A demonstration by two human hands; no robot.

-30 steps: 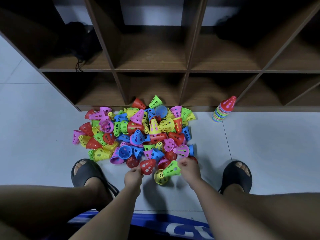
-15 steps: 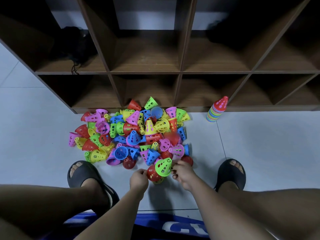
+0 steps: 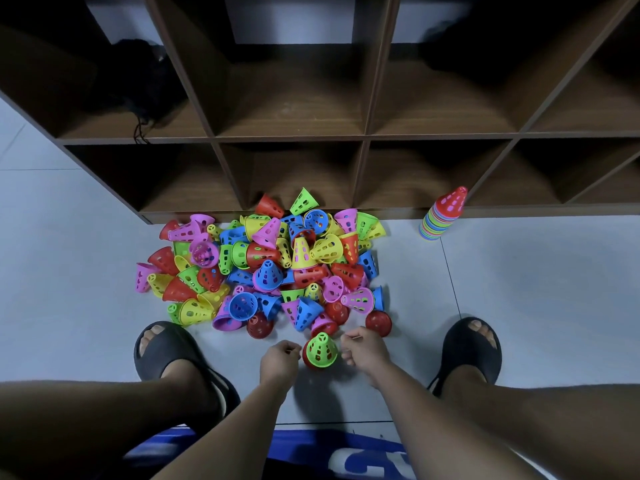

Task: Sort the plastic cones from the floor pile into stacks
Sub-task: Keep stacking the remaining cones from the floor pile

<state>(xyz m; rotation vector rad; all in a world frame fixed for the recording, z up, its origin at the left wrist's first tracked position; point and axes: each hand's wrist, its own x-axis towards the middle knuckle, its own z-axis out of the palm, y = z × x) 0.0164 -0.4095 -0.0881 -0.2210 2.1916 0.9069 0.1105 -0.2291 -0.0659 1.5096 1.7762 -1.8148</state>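
Green cone [image 3: 322,349] now caps red cone [image 3: 307,357] tip-up on the floor [image 3: 519,306] before the pile [image 3: 270,271], no longer tilted. We see left hand [image 3: 280,362] and right hand [image 3: 364,348] flanking it, fingers curled; can't tell if pinching.

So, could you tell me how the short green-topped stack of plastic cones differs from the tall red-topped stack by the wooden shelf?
The short green-topped stack shows two cones, green over red; the tall red-topped stack holds many, rims multicoloured. The short one sits beside the loose pile; the tall one stands apart by the wooden shelf. Both point up.
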